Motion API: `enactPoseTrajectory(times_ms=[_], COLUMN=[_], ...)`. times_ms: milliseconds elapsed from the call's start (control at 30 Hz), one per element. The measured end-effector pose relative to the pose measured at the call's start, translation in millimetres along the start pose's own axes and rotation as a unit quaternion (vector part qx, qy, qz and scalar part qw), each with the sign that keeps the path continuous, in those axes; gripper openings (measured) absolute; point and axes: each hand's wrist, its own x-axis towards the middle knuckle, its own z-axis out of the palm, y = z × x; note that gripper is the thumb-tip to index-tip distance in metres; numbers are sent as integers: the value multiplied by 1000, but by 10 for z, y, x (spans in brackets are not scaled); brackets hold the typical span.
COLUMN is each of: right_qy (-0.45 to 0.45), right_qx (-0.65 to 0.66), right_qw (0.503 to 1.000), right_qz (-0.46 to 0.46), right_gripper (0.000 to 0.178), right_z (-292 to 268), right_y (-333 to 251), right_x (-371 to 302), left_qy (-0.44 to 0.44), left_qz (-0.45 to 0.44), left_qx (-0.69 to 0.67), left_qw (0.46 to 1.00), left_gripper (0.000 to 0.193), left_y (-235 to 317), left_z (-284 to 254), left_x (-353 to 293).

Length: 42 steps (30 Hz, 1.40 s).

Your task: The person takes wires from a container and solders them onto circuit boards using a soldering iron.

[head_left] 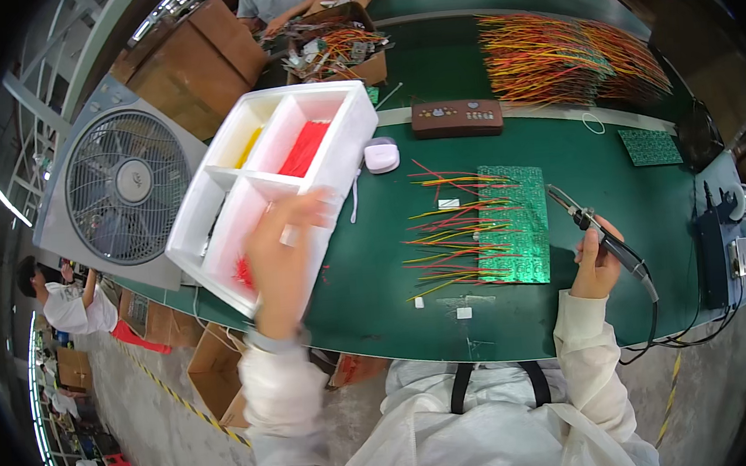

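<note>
One tight grip: slim black soldering iron (580,216) in right hand (597,259) (can't tell about blurred left hand (282,244)). Looks light, rigid; hold by black handle (625,256).

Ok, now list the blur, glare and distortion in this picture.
Head view: the left hand is smeared, probably by motion, while the right hand and its soldering iron look fairly crisp; head view: a bright sheen lies on the green circuit panel; head view: the green table bows along its front edge, and the picture's corners go black.
</note>
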Motion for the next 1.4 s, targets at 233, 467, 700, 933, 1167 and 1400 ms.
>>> enactPoseTrajectory(times_ms=[233,467,700,933,1167,1400], right_qy=[5,-27,-83,-133,-129,-144], right_qx=[24,-5,-15,18,3,-26], right_qw=[999,997,991,981,982,983], right_qz=[-34,-79,-107,-138,-135,-112], right_gripper=[23,18,20,29,31,31], right_z=[-121,-242,-178,-252,-208,-194], right_y=[76,65,-22,119,100,91], right_x=[4,40,224,345,328,309], left_qy=[-93,-120,-155,-182,-198,-195], left_qz=[118,169,160,148,136,139], left_qx=[-66,-45,-51,-64,-80,-77], left_qw=[987,977,973,970,967,968], left_gripper=[8,7,10,15,17,19], left_y=[306,12,-80,-103,-139,-164], left_z=[1511,1931,1981,1978,2006,2027], left_x=[-61,-138,-150,-149,-135,-137])
